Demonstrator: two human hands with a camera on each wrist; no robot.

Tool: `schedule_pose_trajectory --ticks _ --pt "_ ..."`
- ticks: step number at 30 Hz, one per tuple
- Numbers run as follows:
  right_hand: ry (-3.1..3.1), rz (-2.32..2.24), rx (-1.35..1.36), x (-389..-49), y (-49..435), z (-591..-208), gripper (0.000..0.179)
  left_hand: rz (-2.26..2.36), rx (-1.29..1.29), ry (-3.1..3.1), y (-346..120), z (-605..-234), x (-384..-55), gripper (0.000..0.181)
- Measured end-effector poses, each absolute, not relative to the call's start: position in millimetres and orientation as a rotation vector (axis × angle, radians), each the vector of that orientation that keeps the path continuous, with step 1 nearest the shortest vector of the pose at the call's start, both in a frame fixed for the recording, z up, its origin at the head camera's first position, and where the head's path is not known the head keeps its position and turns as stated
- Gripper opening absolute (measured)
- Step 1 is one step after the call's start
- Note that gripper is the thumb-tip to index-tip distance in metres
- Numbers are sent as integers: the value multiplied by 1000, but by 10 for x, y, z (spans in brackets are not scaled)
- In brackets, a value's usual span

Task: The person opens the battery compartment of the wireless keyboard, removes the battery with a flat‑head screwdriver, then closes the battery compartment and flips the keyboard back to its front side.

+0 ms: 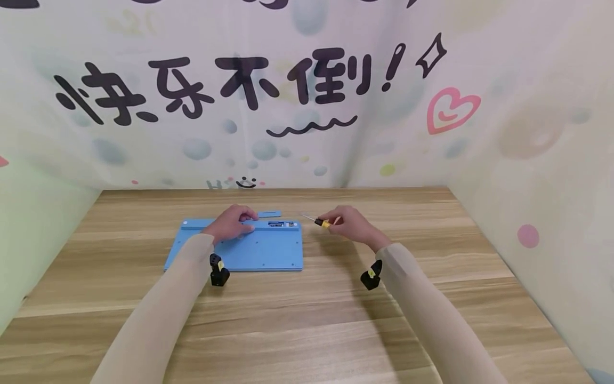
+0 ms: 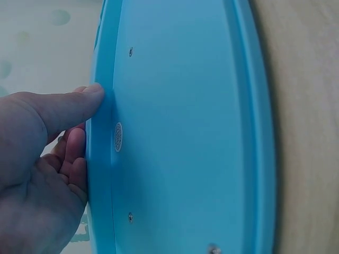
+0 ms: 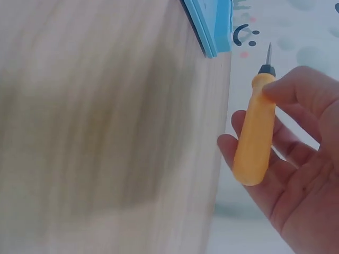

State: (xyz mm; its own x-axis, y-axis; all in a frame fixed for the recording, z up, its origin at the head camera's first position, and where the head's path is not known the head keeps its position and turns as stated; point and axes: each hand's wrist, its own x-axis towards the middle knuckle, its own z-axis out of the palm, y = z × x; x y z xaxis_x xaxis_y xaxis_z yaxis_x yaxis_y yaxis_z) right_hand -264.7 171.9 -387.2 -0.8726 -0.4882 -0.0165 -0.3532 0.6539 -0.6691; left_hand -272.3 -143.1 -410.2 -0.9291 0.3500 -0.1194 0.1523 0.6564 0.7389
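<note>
A blue keyboard (image 1: pixel 259 250) lies underside up on the table, small screws dotted over its back. Its battery compartment (image 1: pixel 275 224) is uncovered near the right end of the raised rear ridge. Behind it lies a slim blue battery cover (image 1: pixel 269 214). My left hand (image 1: pixel 233 221) holds the rear ridge, thumb (image 2: pixel 94 95) on top and the other fingers curled at the far side. To the right of the keyboard, my right hand (image 1: pixel 352 224) grips a screwdriver (image 3: pixel 257 132) by its yellow handle; the thin metal tip points left, toward the compartment, apart from it.
The wood-grain table (image 1: pixel 297 330) stretches in front of the keyboard and to both sides. A printed cloth backdrop (image 1: pixel 192 138) stands along the table's far edge. Each wrist carries a small black camera, one by the left sleeve (image 1: pixel 184 266) and one by the right sleeve (image 1: pixel 412 282).
</note>
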Motion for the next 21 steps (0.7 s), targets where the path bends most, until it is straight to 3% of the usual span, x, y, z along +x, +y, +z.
schedule_pose_trajectory --ticks 21 --pt "2585 -927 -713 -2865 1454 -3768 30 1141 408 2614 -1451 -4111 -2746 26"
